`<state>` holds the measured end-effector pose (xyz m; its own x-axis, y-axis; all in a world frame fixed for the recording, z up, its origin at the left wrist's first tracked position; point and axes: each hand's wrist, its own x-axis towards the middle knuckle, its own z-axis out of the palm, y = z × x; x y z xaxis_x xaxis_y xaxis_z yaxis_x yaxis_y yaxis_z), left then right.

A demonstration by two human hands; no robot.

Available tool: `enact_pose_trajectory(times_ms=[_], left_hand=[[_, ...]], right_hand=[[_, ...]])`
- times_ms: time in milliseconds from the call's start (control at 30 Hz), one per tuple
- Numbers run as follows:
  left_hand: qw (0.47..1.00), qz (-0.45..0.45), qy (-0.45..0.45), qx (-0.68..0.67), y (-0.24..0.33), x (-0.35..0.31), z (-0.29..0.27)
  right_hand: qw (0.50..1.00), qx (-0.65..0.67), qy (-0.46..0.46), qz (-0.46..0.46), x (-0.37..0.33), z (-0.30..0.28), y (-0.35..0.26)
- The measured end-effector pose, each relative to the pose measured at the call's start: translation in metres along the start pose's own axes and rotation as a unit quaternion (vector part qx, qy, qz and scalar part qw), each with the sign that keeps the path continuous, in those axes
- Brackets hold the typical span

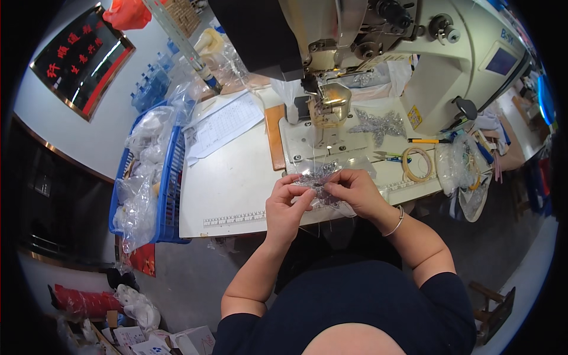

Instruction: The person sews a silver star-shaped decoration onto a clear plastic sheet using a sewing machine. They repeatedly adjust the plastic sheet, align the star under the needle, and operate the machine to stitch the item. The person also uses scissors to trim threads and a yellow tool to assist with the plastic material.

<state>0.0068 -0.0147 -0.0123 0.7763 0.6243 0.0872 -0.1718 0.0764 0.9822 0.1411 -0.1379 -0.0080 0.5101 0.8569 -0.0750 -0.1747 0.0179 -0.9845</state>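
Pinching silvery beadwork (pixel 320 171): left hand (pixel 285 206), right hand (pixel 358 190); leftward, blue basket (pixel 169 201) of plastic bags (pixel 152 142).

Bright desk (pixel 219 192), warm glow under mach. head (pixel 333 102), glare on wall sign (pixel 83 65), dim btm L, fisheye-bent edges, blk corners

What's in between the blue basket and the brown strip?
A white sheet of paper lies on the table between the blue basket and brown strip, in the head view.

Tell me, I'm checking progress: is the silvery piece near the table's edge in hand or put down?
In hand: the left hand and right hand both pinch the silvery piece.
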Motion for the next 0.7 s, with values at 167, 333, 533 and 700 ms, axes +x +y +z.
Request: enact_pose_trajectory(times_ms=[167, 333, 533, 700], left_hand=[[0.998, -0.059, 0.007, -0.019, -0.0016, 0.0006, 0.0014], [0.998, -0.056, 0.028, -0.025, -0.0021, -0.0005, 0.0061], [0.995, -0.077, 0.029, -0.050, -0.0069, 0.0000, 0.0055], [0.993, -0.080, 0.038, -0.073, -0.0096, -0.0004, 0.0071]], right_hand=[[1.000, 0.006, -0.003, 0.000, 0.0003, -0.0012, 0.0027], [1.000, 0.014, -0.014, 0.005, 0.0007, -0.0034, 0.0065], [1.000, -0.013, -0.014, 0.016, -0.0017, -0.0050, 0.0016], [0.999, -0.025, -0.029, 0.002, -0.0031, -0.0073, 0.0017]])
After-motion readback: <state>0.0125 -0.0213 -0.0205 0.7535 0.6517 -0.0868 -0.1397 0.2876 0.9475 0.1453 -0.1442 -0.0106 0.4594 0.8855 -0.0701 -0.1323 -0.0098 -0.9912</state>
